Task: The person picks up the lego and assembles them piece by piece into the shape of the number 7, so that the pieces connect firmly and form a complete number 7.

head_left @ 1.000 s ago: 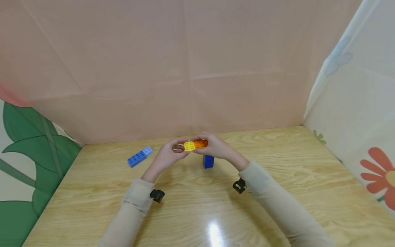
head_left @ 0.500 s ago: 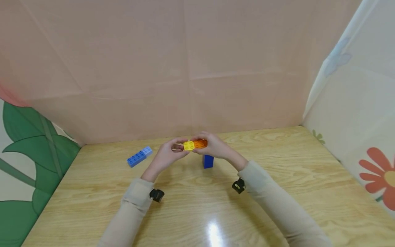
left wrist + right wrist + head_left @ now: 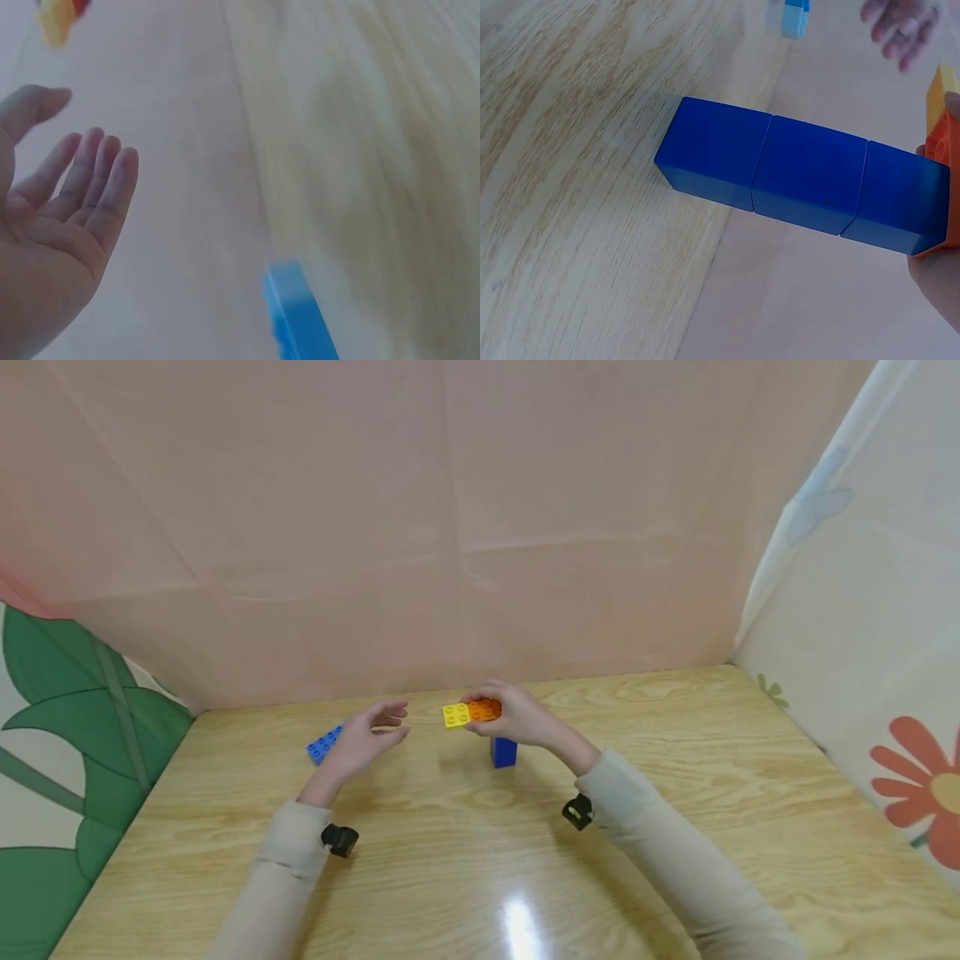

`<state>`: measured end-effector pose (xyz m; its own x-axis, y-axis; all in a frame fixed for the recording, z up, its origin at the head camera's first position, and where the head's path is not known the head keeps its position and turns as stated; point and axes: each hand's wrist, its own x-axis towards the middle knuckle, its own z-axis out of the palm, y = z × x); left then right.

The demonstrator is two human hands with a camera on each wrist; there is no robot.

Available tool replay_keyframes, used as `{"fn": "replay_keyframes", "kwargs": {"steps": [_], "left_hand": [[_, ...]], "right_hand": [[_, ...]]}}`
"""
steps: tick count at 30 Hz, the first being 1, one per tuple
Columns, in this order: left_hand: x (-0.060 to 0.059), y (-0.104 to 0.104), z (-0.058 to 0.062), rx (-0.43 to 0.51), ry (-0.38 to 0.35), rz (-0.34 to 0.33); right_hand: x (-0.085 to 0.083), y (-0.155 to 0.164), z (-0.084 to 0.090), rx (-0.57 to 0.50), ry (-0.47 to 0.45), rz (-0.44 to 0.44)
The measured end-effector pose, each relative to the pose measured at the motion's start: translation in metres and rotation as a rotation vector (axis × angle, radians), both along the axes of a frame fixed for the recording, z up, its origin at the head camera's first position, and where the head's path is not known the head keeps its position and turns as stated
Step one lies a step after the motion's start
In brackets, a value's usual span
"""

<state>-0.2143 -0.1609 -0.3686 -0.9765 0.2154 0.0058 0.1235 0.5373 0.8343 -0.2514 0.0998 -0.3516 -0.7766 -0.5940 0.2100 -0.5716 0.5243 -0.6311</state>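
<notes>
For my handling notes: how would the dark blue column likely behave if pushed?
The dark blue column would probably tip rather than roll: it is tall, narrow and flat-sided. The yellow brick jutting sideways at the top may add to that if the right hand lets go. Straight faces suggest stiffness, though its three segments might separate.

The dark blue blocks [image 3: 804, 169] are showing smooth plastic; the yellow brick [image 3: 454, 716] and orange brick [image 3: 483, 710] are looking like shiny plastic. The wood-grained tabletop [image 3: 450, 868] is gleaming, the backdrop [image 3: 450, 543] is showing creased sheeting, and the sleeve [image 3: 667, 852] is looking like matt cloth.
</notes>
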Motion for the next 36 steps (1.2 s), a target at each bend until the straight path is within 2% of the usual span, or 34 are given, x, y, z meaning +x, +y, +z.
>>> {"fn": "replay_keyframes", "kwargs": {"steps": [5,10,18,21,28,30,36], "left_hand": [[0.001,-0.040,-0.011,-0.050,0.059,0.094],[0.002,-0.073,-0.013,-0.081,0.087,0.194],[0.007,-0.102,-0.023,-0.087,0.016,0.310],[0.008,-0.110,-0.028,-0.090,-0.032,0.313],[0.003,-0.118,-0.043,-0.159,-0.176,0.202],[0.001,-0.118,-0.047,-0.158,-0.188,0.203],[-0.004,-0.116,-0.054,-0.176,-0.160,0.218]], "right_hand": [[0.000,-0.001,0.000,0.003,0.005,0.000],[-0.001,-0.001,0.000,-0.003,-0.007,0.001],[0.000,0.004,-0.001,-0.011,-0.009,-0.001],[0.000,0.006,0.000,-0.008,-0.013,-0.008],[-0.001,0.008,0.000,-0.002,-0.023,-0.020],[-0.001,0.008,0.000,0.003,-0.029,-0.018],[0.000,0.006,0.001,0.004,-0.036,-0.011]]}}
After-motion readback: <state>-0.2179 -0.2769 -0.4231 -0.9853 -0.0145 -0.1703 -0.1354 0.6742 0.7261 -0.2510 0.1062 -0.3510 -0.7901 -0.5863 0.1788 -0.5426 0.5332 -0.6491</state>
